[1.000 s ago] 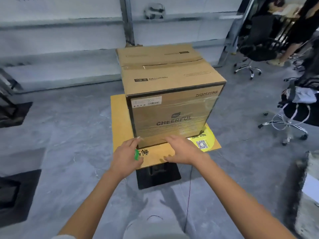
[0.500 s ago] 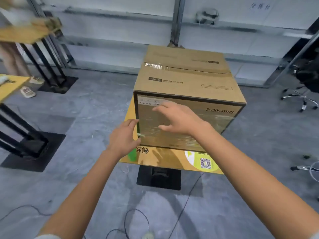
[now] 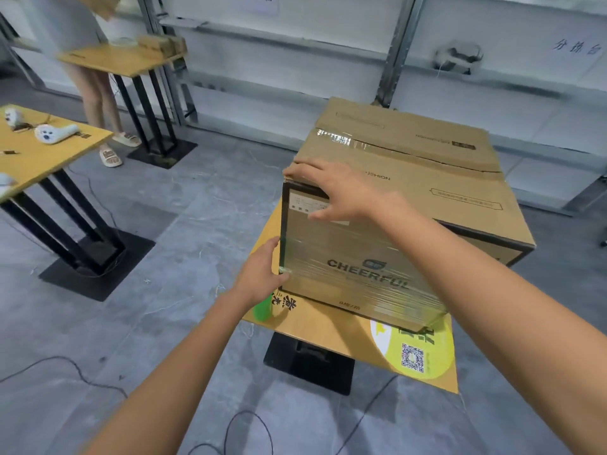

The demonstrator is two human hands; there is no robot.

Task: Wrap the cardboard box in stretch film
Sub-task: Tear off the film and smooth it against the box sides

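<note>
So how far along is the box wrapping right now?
Done: stretch film bands the lower front of the cardboard box, across the CHEERFUL print. In hand: the left hand is at the box's left edge where the film ends; the right hand rests on the top corner. Left: the upper front and the top look bare.

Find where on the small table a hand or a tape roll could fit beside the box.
Freest: the strip of table between the front of the cardboard box and the near edge, left of the yellow sticker. Crowded: the box's left front corner, where the left hand and the right hand both touch it.
</note>
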